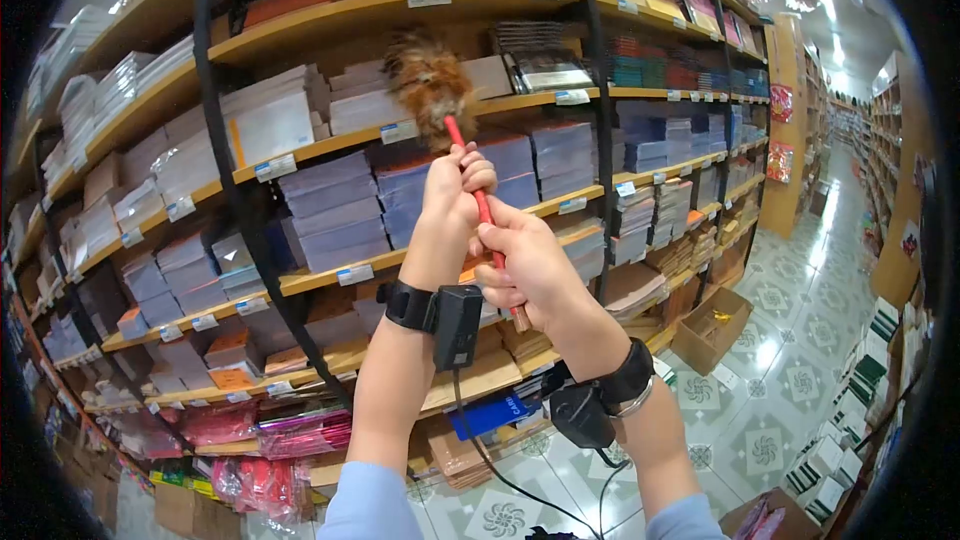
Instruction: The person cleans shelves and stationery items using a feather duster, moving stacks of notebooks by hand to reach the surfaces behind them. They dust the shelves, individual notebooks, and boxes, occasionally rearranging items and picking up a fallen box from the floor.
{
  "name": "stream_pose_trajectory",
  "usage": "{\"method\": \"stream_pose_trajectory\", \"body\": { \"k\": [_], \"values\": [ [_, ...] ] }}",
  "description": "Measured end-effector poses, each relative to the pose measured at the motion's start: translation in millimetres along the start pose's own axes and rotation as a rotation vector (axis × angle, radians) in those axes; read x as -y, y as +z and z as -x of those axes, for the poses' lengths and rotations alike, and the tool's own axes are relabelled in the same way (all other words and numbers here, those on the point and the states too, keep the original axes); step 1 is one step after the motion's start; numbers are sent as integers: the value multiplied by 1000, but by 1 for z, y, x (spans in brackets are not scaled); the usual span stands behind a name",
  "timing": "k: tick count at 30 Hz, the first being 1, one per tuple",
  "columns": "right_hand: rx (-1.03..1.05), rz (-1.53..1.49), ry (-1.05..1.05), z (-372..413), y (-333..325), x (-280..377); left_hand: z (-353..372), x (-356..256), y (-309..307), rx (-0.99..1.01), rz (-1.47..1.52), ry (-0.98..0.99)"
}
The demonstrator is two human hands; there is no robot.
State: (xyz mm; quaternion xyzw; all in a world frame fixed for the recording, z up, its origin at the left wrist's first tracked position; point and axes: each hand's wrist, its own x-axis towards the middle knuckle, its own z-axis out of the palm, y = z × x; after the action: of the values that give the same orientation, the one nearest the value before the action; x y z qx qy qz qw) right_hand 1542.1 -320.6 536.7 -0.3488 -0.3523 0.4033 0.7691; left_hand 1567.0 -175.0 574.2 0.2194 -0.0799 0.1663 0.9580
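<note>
A feather duster with a red handle [483,206] and a brown, fluffy head [430,85] is held up in front of the shelves. My left hand [455,190] wraps round the upper part of the handle, just below the feathers. Lower down, my right hand [525,262] is closed round the same handle near its end. The feathers are slightly blurred and overlap a shelf edge [350,143] with paper stacks [360,105] behind. Both wrists carry black straps with small black devices.
Wooden shelves [300,283] on black uprights [232,180] hold many stacks of paper and books. An open cardboard box [711,330] stands on the tiled floor [780,340] at the right. Cables hang from the wrist devices. An aisle recedes at the far right.
</note>
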Motion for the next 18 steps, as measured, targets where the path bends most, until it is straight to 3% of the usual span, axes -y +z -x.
{"method": "stream_pose_trajectory", "body": {
  "k": [2, 4, 6, 9, 12, 15, 18],
  "values": [
    [-43, 42, -7, 9, -8, 11, -4, 14, 7, 13, 17, -44],
    [-74, 354, -77, 16, -30, 21, -10, 32, 10, 159, -55, 76],
    [-95, 433, -103, 22, -62, 26, -20, 57, 13, 140, -108, 105],
    [-212, 585, -219, 30, -113, 21, -48, 106, 2, 2, -212, -40],
    [-428, 838, -398, 32, -180, 7, -94, 164, -21, 44, -248, -211],
    [-621, 923, -379, 32, -231, 3, -131, 207, -33, -4, -506, -338],
    [-595, 1085, -442, 17, -281, -5, -158, 229, -52, -168, -555, -341]
  ]
}}
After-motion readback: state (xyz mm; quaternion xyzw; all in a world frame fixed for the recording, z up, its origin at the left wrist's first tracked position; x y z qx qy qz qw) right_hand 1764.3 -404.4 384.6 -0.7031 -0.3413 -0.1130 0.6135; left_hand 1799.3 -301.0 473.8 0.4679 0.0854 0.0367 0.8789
